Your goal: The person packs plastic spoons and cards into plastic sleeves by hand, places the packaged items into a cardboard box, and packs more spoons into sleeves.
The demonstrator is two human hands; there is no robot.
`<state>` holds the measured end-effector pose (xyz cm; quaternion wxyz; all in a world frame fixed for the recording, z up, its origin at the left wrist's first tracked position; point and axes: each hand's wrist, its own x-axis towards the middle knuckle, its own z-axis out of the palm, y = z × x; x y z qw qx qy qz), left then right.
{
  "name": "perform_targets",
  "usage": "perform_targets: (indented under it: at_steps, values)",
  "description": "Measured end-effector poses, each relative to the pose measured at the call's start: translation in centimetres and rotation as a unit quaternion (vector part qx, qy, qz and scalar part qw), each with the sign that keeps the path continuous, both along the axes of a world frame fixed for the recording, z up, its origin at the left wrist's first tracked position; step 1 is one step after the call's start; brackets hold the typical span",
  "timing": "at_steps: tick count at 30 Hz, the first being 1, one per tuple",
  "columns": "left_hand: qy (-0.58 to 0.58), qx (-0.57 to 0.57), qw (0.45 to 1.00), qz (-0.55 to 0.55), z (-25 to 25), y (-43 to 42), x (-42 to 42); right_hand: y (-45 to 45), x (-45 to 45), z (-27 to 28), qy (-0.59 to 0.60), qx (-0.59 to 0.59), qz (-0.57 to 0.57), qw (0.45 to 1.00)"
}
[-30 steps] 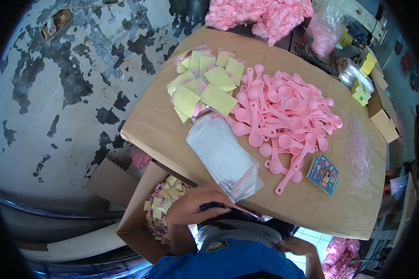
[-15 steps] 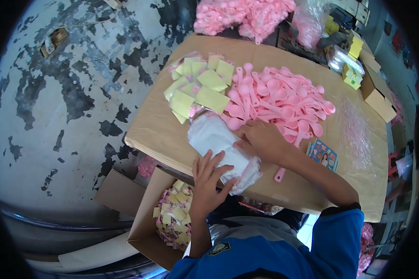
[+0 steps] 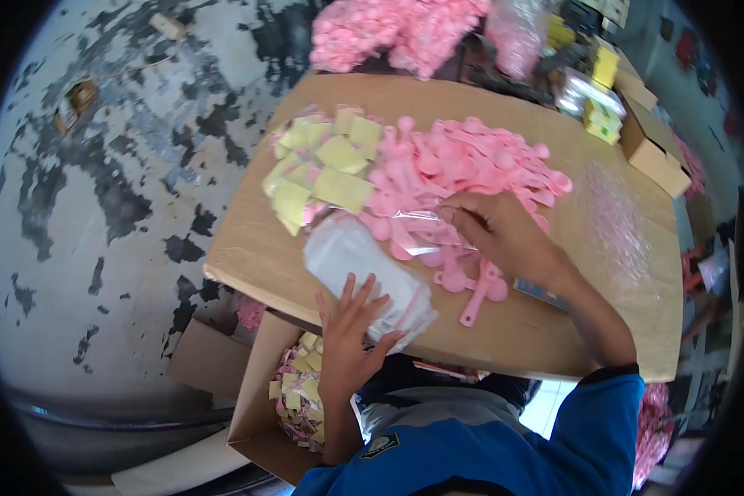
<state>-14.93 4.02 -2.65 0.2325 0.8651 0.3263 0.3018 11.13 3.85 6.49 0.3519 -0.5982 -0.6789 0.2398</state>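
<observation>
My left hand (image 3: 351,339) lies with fingers spread on a stack of clear plastic bags (image 3: 347,256) near the table's front edge. Between the closed thumb and fingers of my right hand (image 3: 508,236) is a single clear plastic bag (image 3: 419,233), held by one edge over the pink spoons. The pile of pink plastic spoons (image 3: 488,157) spreads behind and beneath that hand. Left of the spoons sit several packets with pale yellow cards (image 3: 341,190). Partly hidden under my right forearm is a small stack of printed cards (image 3: 540,292).
Below the table's left edge stands a cardboard box (image 3: 260,397) filled with yellow-card packets. Crumpled clear film (image 3: 616,223) lies on the table's right side. An open carton (image 3: 653,145) and yellow bundles (image 3: 603,120) are at the back right; pink bagged goods (image 3: 397,33) lie at the back.
My right hand has lifted away from the bag stack, moving right and up with one bag in its pinch. My left hand remains on the stack. The whole view has shifted slightly.
</observation>
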Motion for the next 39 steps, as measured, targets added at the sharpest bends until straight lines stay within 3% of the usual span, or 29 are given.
perform_targets:
  at_steps: [2,3,6,7,10,11,14,17,20,23,26,29,32,33,39]
  values:
    - [-0.179,-0.077,0.978,-0.076,0.8,-0.4,2.0,-2.5,0.8,1.6,0.036,0.007,0.018,0.999]
    - [-0.414,-0.322,0.841,-0.135,1.2,-2.5,4.6,-3.9,1.0,1.2,0.042,0.006,0.022,0.999]
    - [-0.414,-0.499,0.747,-0.145,1.1,-3.0,10.3,-7.0,1.4,1.7,-0.020,-0.049,0.059,0.997]
    - [-0.418,-0.547,0.713,-0.137,1.4,-2.8,11.5,-7.8,2.3,0.5,0.001,0.011,0.040,0.999]
    - [-0.476,-0.540,0.670,-0.181,1.4,-2.0,14.5,-9.7,7.1,0.5,-0.009,-0.089,-0.127,0.988]
    - [-0.506,-0.582,0.611,-0.177,1.2,-1.8,14.9,-10.4,9.6,-0.6,-0.167,0.025,-0.124,0.978]
    - [-0.442,-0.514,0.719,-0.156,1.3,-2.0,16.3,-12.3,13.3,-4.0,-0.168,-0.031,-0.078,0.982]
    - [-0.467,-0.539,0.688,-0.135,0.8,-2.4,17.2,-12.5,13.3,-3.1,-0.058,-0.136,-0.118,0.982]
    - [-0.461,-0.526,0.706,-0.113,-0.3,-2.3,17.1,-12.2,12.9,-3.6,-0.115,-0.060,-0.181,0.975]
    - [-0.508,-0.472,0.711,-0.119,-0.6,-1.8,16.9,-11.5,13.4,-5.5,-0.173,0.136,-0.142,0.965]
    - [-0.546,-0.467,0.688,-0.103,-0.7,-1.4,16.5,-11.9,12.8,-4.0,0.023,0.044,-0.200,0.979]
    - [-0.565,-0.453,0.687,-0.060,-0.3,-1.3,16.9,-12.3,11.3,-2.1,0.167,-0.075,-0.184,0.966]
    - [-0.578,-0.454,0.675,-0.063,0.1,-1.1,16.8,-11.9,9.1,-2.8,0.208,-0.046,-0.133,0.968]
    - [-0.576,-0.460,0.673,-0.050,0.3,-1.2,16.9,-11.6,8.7,-3.6,0.163,0.001,-0.107,0.981]
    - [-0.573,-0.484,0.660,-0.024,1.1,-2.1,17.4,-10.9,6.9,-4.2,0.194,-0.016,-0.092,0.977]
